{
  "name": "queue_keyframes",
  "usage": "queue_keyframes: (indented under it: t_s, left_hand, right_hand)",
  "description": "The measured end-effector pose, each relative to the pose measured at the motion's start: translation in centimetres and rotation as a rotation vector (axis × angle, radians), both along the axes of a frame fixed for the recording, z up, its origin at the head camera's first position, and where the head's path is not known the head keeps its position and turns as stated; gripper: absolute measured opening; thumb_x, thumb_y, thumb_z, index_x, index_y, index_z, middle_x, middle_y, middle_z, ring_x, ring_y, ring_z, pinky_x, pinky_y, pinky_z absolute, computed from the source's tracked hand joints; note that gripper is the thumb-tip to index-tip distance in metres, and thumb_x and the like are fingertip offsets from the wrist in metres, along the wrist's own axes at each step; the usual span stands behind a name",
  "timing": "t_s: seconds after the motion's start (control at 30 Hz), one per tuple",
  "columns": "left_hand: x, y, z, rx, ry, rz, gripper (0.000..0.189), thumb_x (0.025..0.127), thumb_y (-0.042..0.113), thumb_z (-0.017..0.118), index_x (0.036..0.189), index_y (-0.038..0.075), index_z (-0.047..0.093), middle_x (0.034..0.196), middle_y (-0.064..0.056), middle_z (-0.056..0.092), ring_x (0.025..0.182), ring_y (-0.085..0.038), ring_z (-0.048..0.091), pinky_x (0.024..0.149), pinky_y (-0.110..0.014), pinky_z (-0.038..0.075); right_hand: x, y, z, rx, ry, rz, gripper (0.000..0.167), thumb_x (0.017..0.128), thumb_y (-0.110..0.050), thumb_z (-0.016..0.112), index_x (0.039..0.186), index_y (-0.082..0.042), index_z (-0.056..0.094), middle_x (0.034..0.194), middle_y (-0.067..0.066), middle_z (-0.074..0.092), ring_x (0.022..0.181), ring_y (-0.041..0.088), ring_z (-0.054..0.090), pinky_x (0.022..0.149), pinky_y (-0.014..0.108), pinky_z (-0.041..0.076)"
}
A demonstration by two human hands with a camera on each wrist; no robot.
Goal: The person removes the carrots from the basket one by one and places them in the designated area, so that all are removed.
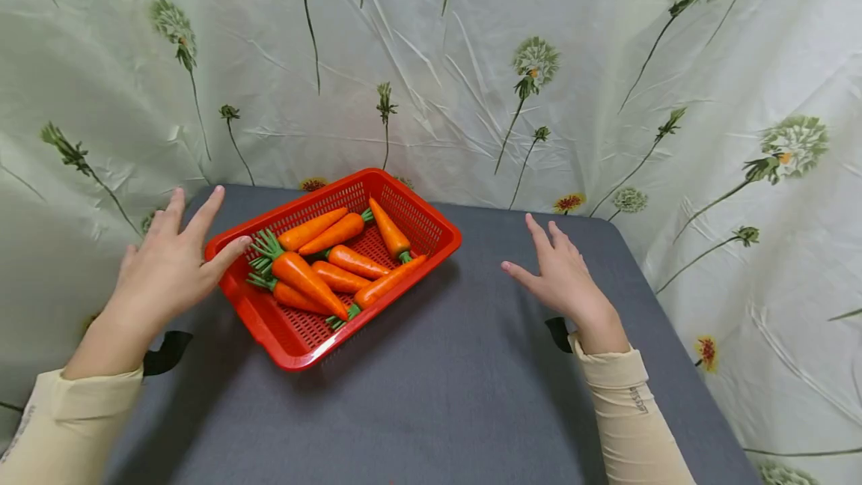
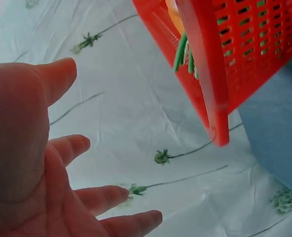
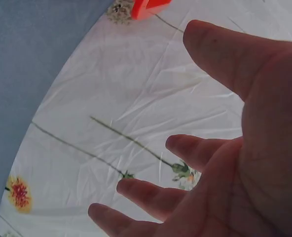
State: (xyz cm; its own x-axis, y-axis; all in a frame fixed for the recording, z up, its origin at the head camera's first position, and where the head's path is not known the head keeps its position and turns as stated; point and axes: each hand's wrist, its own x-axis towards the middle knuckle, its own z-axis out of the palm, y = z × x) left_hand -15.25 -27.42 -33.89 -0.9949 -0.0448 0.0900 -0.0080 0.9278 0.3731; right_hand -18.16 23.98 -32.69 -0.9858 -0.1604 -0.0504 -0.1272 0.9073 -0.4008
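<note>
Grey table (image 1: 431,410), red basket (image 1: 291,346) holding carrots (image 1: 355,263), left hand (image 1: 164,260) near it

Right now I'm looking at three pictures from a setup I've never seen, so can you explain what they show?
There's no machine: these are a person's bare left hand and right hand, reaching out of cream sleeves. The wide picture is taken from the person's head, looking forward and down; the other two come from the left and right wrists. On the grey table sits a red basket with orange carrots inside. Behind hangs a flower-patterned sheet. The left hand is beside the basket, the right farther from it. Both are open, holding nothing.
</note>
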Motion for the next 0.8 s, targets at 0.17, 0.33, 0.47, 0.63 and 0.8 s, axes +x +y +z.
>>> queue_keyframes:
  t_s: [0.17, 0.33, 0.47, 0.63, 0.8]
  left_hand:
    - [-0.3, -1.1, 0.0, 0.026, 0.007, -0.013, 0.088, 0.109, 0.063, 0.047, 0.174, 0.027, 0.002, 0.174, -0.036, -0.004, 0.148, -0.072, 0.023, 0.099, -0.090, 0.029]
    - [-0.6, -2.2, -0.4, 0.066, -0.010, 0.001, 0.087, 0.110, 0.061, 0.046, 0.174, 0.027, -0.001, 0.174, -0.038, 0.002, 0.138, -0.076, 0.030, 0.098, -0.091, 0.029]
    - [-0.8, -3.2, -0.8, 0.096, -0.011, 0.006, 0.085, 0.111, 0.058, 0.045, 0.174, 0.025, -0.001, 0.167, -0.044, 0.016, 0.139, -0.071, 0.031, 0.099, -0.089, 0.029]
    - [-1.0, -5.0, -1.8, 0.150, -0.011, -0.026, 0.082, 0.113, 0.048, 0.047, 0.174, 0.019, 0.002, 0.156, -0.049, 0.034, 0.127, -0.067, 0.050, 0.094, -0.082, 0.040]
    - [-1.1, -6.2, -2.5, 0.218, -0.057, -0.044, 0.081, 0.114, 0.048, 0.045, 0.174, 0.020, -0.001, 0.156, -0.046, 0.040, 0.123, -0.066, 0.058, 0.087, -0.076, 0.049]
  right_hand:
    - [-0.9, -1.3, 0.1, -0.019, -0.006, 0.026, 0.091, 0.106, -0.048, 0.065, 0.175, -0.020, 0.013, 0.175, 0.030, 0.017, 0.157, 0.060, 0.024, 0.121, 0.077, 0.030]
    - [-2.1, -2.7, 0.1, -0.051, -0.012, 0.071, 0.089, 0.105, -0.047, 0.066, 0.174, -0.018, 0.018, 0.171, 0.028, 0.028, 0.154, 0.053, 0.035, 0.121, 0.072, 0.036]
    - [-3.1, -4.0, 0.1, -0.063, -0.007, 0.101, 0.087, 0.104, -0.045, 0.068, 0.172, -0.015, 0.023, 0.166, 0.027, 0.037, 0.149, 0.047, 0.045, 0.120, 0.067, 0.041]
    - [-4.2, -5.8, 0.0, -0.085, -0.018, 0.129, 0.084, 0.103, -0.044, 0.070, 0.170, -0.012, 0.029, 0.161, 0.024, 0.045, 0.145, 0.043, 0.050, 0.119, 0.062, 0.045]
    - [-5.5, -7.8, 0.0, -0.109, -0.060, 0.158, 0.081, 0.104, -0.042, 0.070, 0.168, -0.012, 0.032, 0.155, 0.022, 0.050, 0.144, 0.039, 0.050, 0.117, 0.057, 0.048]
